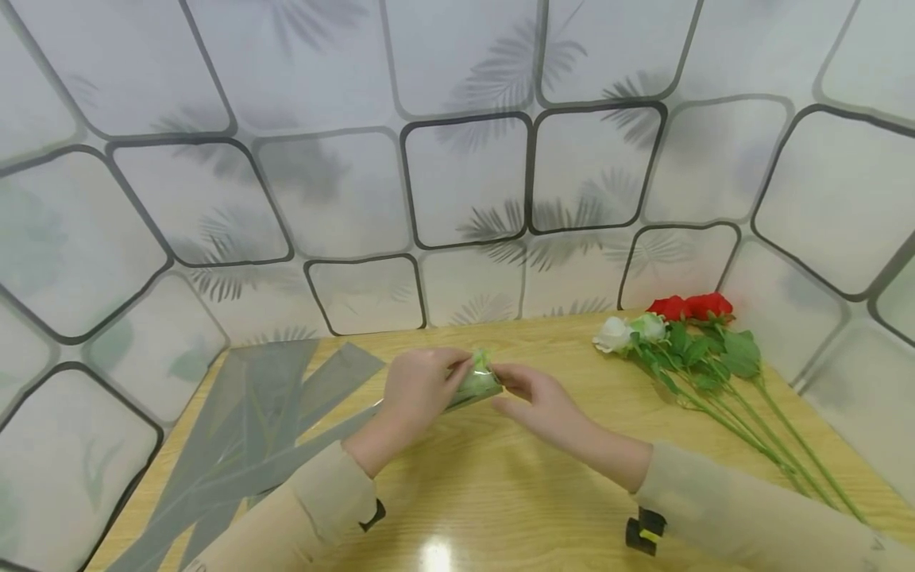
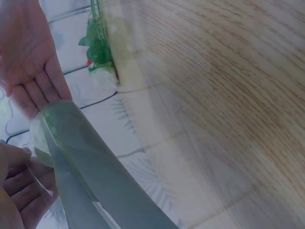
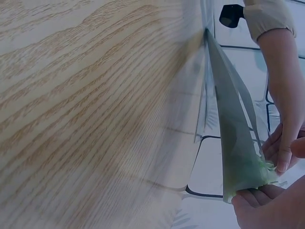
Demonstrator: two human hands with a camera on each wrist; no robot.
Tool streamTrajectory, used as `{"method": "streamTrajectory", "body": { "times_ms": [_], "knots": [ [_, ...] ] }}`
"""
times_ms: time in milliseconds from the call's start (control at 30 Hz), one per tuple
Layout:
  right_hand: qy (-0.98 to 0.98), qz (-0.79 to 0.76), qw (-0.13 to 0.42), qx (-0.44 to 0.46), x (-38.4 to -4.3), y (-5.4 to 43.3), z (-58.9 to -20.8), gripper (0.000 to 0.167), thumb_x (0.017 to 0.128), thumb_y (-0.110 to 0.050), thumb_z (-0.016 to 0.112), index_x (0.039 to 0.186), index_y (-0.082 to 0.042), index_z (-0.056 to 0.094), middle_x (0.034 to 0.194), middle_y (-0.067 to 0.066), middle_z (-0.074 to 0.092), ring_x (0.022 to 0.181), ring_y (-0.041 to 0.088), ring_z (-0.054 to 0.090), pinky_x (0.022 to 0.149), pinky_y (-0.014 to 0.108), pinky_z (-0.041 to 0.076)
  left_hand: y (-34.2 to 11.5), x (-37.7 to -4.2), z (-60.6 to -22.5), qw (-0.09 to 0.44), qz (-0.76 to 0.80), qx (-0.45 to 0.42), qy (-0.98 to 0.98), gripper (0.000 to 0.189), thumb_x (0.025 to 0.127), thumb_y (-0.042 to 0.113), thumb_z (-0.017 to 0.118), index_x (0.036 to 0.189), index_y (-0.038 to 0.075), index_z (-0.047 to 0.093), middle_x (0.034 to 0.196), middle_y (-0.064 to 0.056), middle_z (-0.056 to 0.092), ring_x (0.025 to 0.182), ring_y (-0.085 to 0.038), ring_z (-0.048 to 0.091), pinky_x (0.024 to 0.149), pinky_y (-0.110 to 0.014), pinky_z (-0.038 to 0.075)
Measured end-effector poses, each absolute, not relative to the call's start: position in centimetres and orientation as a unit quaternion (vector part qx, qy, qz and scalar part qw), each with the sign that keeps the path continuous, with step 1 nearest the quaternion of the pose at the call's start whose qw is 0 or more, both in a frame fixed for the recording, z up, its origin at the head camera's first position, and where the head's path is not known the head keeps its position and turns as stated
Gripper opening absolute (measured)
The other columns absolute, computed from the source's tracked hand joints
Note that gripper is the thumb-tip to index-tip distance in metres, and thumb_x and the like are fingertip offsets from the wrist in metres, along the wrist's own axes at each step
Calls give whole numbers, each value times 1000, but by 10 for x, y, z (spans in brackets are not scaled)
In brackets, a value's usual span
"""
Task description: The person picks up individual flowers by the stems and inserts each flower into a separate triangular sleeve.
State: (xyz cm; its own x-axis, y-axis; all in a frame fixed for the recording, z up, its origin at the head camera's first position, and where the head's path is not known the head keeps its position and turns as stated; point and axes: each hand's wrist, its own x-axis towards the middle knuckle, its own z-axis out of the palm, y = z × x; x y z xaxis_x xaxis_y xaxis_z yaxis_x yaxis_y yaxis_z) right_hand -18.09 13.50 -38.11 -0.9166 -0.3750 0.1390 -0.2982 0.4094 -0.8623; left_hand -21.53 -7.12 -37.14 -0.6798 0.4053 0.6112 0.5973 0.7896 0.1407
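Observation:
A long translucent grey-green flower sleeve (image 1: 477, 387) tapers toward the left, and something pale green (image 1: 480, 361) shows at its wide end. My left hand (image 1: 422, 389) pinches the edge of that end. In the left wrist view, clear film lies between the left thumb and fingers (image 2: 24, 188). My right hand (image 1: 539, 401) touches the opposite side of the wide end; its fingers are fairly straight in the right wrist view, under the sleeve's rim (image 3: 243, 183). What fills the sleeve is mostly hidden by film and hands.
Several flat grey sleeves (image 1: 246, 413) overlap on the left of the wooden table (image 1: 486, 492). On the right lie long-stemmed red roses (image 1: 689, 307) and white roses (image 1: 613, 334). Patterned panels (image 1: 472, 183) enclose the back and sides.

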Motion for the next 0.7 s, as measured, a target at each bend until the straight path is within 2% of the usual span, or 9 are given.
{"method": "streamTrajectory", "body": {
  "times_ms": [233,467,700],
  "knots": [
    [840,-502,41,-201,-180,132,-382,52,106,-17,64,149,9,52,152,29,57,141,48,56,120,58,45,-71,-215,-369,288,-166,-283,-900,11,96,22,81,98,13,85,90,-1,84,68,-16,79,56,-28,60],
    [837,-508,24,-200,-183,132,-382,51,104,-13,64,148,10,53,149,29,60,141,47,56,121,58,43,-73,-216,-367,280,-170,-273,-905,12,97,24,80,99,13,85,92,-1,84,69,-15,79,55,-27,59],
    [834,-533,1,-144,-187,136,-380,58,106,-16,65,154,9,45,159,27,50,148,44,50,126,55,39,-75,-218,-363,286,-175,-271,-902,13,97,23,80,101,12,85,94,-4,84,69,-16,78,55,-25,58]
  ]
}}
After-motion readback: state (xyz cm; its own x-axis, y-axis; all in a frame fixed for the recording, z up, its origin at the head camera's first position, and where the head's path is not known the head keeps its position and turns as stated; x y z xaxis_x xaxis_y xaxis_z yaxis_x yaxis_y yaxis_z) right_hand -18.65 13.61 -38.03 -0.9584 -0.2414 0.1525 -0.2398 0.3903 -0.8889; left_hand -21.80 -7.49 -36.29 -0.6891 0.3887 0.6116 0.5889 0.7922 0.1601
